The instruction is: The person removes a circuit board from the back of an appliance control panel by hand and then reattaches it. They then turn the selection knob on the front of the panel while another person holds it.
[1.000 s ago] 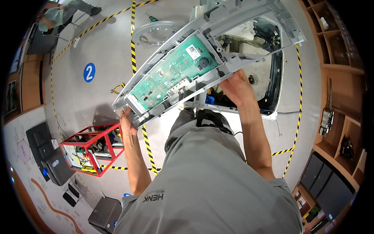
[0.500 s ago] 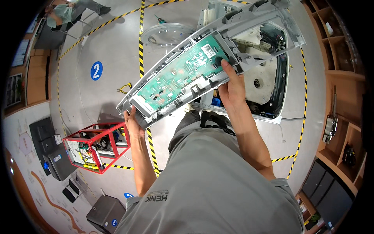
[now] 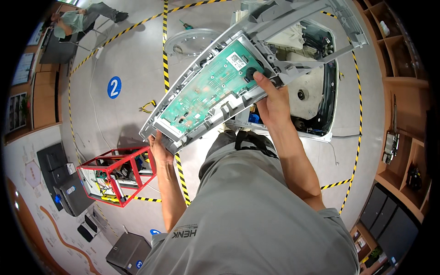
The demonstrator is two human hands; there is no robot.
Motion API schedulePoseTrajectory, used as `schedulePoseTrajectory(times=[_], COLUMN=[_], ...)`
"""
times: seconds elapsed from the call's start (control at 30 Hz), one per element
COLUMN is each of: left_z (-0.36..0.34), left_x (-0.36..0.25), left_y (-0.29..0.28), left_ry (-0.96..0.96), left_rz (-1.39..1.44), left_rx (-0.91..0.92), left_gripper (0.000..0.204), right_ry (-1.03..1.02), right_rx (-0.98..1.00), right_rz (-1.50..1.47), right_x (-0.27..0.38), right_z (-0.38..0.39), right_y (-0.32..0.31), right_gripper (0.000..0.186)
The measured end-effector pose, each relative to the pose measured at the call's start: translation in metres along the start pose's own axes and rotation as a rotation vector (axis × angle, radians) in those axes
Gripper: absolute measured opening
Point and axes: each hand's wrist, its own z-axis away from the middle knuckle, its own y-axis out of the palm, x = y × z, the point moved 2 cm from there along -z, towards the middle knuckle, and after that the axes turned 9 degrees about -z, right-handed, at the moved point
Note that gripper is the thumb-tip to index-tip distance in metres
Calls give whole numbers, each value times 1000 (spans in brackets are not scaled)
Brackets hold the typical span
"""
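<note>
Both my hands hold up a long grey plastic control panel (image 3: pixel 284 16), slanting from lower left to upper right. A green circuit board (image 3: pixel 211 87) with a white label sits in its frame, facing me. My left hand (image 3: pixel 161 150) is closed on the panel's lower-left end, thumb on the rim. Farther right, my right hand (image 3: pixel 275 103) grips the near edge; its thumb lies by a round black part (image 3: pixel 250 74) on the board. The fingers under the panel are hidden. Beyond the panel stands an opened appliance housing (image 3: pixel 327 105), partly covered by it.
A red-framed tool carrier (image 3: pixel 120 176) stands at the left. Yellow-handled pliers (image 3: pixel 147 106), a clear round cover (image 3: pixel 190 36) and a screwdriver (image 3: pixel 186 25) lie on the floor. Wooden shelves (image 3: pixel 401 73) line the right; a person (image 3: pixel 75 23) sits far left.
The panel has turned slightly in my hands, its lower-left end shifting a little right and down. Both hands keep their hold. The whole view has moved slightly.
</note>
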Motion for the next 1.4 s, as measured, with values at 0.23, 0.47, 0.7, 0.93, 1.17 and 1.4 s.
schedulePoseTrajectory(times=[0.23, 0.47, 0.7, 0.93, 1.17, 1.4], left_z=[3, 6, 11, 3, 44, 23], left_x=[-1, -2, 1, -50, -143, -141], left_y=[-3, 1, 15, 29, 131, 170], left_ry=[-20, -4, -131, 281, 926, 655], left_rz=[6, 26, 101, -180, -1080, -1026], left_rx=[-9, 11, 243, 415, 383, 327], left_gripper=[36, 21, 44, 85, 63, 53], right_ry=[19, -17, -27, -65, -11, -25], right_rx=[19, -97, -177, -283, -165, 14], right_rz=[95, 132, 94, 90, 61, 249], right_x=[-3, -1, 18, 45, 46, 19], right_z=[-6, 2, -3, 3, -2, 9], right_y=[-8, -6, -45, -42, -27, 75], right_gripper=[41, 49, 40, 36, 32, 41])
